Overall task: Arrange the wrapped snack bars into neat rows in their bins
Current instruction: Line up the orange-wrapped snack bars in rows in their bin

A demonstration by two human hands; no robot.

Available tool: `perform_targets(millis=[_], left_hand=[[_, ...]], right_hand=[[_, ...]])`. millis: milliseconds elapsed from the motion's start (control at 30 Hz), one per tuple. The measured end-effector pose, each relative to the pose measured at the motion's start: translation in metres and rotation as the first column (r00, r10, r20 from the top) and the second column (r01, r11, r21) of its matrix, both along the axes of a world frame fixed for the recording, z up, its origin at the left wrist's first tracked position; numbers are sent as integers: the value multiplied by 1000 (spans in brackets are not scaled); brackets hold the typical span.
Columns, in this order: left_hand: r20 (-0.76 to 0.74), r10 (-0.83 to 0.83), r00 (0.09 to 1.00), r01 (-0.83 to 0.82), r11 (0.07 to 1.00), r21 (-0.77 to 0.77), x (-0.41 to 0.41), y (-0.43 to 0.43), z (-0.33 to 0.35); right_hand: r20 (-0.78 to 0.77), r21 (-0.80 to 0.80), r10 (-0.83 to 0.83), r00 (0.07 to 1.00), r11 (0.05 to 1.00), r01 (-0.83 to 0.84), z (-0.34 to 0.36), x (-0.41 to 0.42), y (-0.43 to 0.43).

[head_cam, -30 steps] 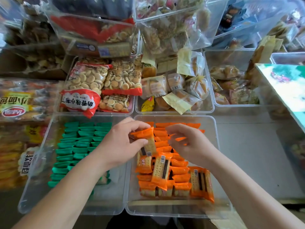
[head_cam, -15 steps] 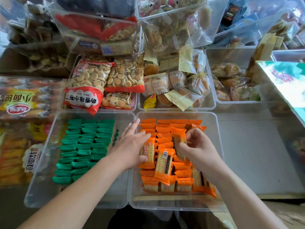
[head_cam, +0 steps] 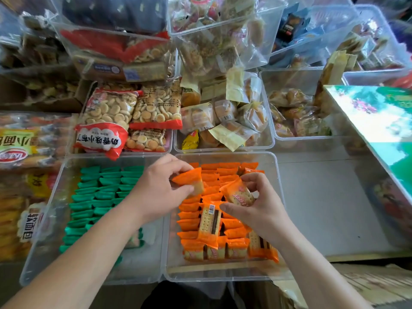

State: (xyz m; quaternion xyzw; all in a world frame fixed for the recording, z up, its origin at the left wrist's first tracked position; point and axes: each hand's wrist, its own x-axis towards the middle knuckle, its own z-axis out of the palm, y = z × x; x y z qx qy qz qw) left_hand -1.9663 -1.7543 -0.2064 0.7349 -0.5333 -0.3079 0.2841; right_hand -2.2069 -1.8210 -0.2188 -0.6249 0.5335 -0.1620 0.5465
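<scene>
Left hand (head_cam: 156,192) pinches orange bar (head_cam: 187,180), right hand (head_cam: 258,210) grips second bar (head_cam: 237,194) at its 3 o'clock; probably light, slick, brittle: hold mid-body.

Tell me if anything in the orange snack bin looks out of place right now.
Yes. One orange bar lies flat, barcode up, across the neat rows in the orange bin. More bars at its front right also lie lengthwise.

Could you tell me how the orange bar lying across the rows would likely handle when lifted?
Probably stiff: the bar looks like a flat, rigid cracker sandwich. It is likely light, yet brittle if squeezed. Its glossy wrapper may slip.
</scene>
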Motion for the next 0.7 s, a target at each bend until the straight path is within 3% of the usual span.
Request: perform_targets(millis=[100, 233, 367, 533, 700], left_hand=[[-173, 58, 983, -48, 997, 63, -19, -2, 9], [-262, 60, 963, -34, 994, 105, -34, -9, 9], [-414, 12, 910, 63, 984, 167, -59, -19, 11], [-449, 3, 894, 74, 985, 155, -88, -28, -2], [-515, -37, 856, 146, 974, 174, -93, -32, 0]], right_hand=[[45, -1, -33, 998, 999, 33, -1, -7, 1], [127, 28, -100, 987, 995, 98, -5, -22, 0], [135, 40, -189, 973, 982, 185, -8, -38, -4], [223, 114, -265, 938, 963, 245, -12, -48, -2], [198, 60, -319, 927, 948, 313, -19, -62, -3]])
